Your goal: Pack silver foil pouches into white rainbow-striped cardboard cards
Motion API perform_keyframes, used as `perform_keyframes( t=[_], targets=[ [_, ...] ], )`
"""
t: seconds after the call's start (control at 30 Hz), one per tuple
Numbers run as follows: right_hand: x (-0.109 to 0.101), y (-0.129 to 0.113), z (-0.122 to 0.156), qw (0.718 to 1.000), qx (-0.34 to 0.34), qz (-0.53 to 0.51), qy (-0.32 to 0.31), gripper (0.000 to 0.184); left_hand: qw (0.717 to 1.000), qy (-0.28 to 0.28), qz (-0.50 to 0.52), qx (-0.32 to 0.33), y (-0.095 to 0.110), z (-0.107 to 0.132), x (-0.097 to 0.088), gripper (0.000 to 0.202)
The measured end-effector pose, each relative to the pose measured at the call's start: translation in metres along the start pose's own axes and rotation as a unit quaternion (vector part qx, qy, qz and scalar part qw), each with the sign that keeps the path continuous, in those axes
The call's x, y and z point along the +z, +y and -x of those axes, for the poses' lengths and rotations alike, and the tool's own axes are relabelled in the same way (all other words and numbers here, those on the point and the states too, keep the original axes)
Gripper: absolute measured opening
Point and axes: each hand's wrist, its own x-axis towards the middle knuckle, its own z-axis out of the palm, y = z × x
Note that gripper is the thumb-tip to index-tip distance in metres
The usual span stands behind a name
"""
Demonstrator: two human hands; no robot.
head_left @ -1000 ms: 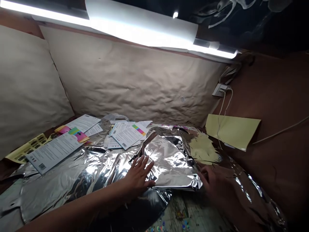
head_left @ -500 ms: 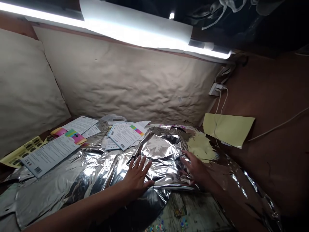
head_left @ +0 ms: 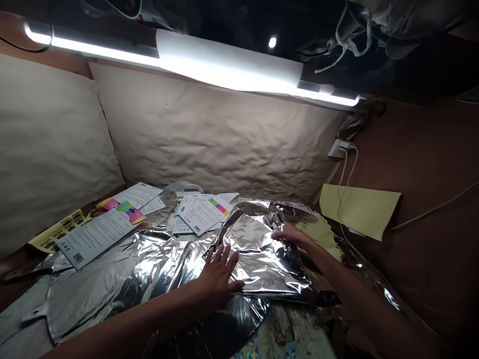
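Note:
A large, flat silver foil balloon [head_left: 258, 259], by the look of its seamed edge, lies creased and partly folded over itself before me. My left hand [head_left: 219, 273] rests palm down on its left part, fingers spread. At the upper right of the folded foil, my right hand [head_left: 290, 234] touches the surface with its fingers pointing left; its lower fingers are partly hidden. More silver foil [head_left: 93, 294] spreads out to the left, with a small holed tab at its edge.
Printed cards [head_left: 204, 214] lie behind the foil, and a longer card [head_left: 99, 237] lies left, beside a yellow label sheet [head_left: 60, 230]. Yellow paper [head_left: 361, 209] hangs at right, crossed by white cables [head_left: 342, 184]. A lit tube lamp [head_left: 232, 67] runs overhead. Small coloured bits lie on the worn tabletop [head_left: 284, 331].
My right hand has moved up and left across the foil, away from its right edge. My left hand stays flat on the foil. The camera view has shifted slightly.

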Motion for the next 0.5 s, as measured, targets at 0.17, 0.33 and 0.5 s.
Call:
perform_keyframes(
  t=[0.17, 0.33, 0.5],
  targets=[
    [0.008, -0.009, -0.034, 0.997, 0.037, -0.015, -0.058, 0.024, 0.985, 0.081, 0.152, -0.018, -0.030, -0.023, -0.032, 0.098],
    [0.001, -0.031, -0.024, 0.993, -0.064, -0.077, -0.057, 0.027, 0.937, 0.216, 0.275, 0.012, -0.065, -0.065, -0.083, 0.121],
    [-0.027, -0.072, 0.004, 0.977, -0.194, -0.088, 0.013, 0.034, 0.923, 0.212, 0.300, 0.116, -0.056, -0.074, -0.160, 0.070]
  ],
)
